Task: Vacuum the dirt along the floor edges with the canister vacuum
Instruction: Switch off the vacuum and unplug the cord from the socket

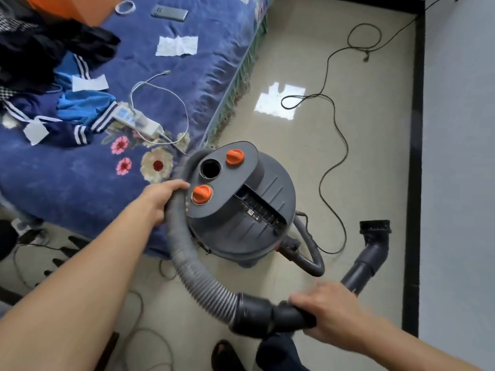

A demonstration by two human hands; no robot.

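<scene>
Because the floor edge is the target: the brush nozzle [375,229] is probably needing to settle flat and slide slowly along the black skirting [415,156], clear of the power cord [347,145].
Left hand [162,200]: gripping the corrugated hose [184,266] beside the canister vacuum [241,204], ready for feeding slack.
Right hand [330,314]: wrapping round the black handle bend [289,317].
Nozzle place: sitting near the skirting, right of the canister, itself standing by the bed [214,62].
Pointing: the wand [361,269] is running diagonally toward the wall; the nozzle mouth is facing away from the person, along the skirting.
</scene>
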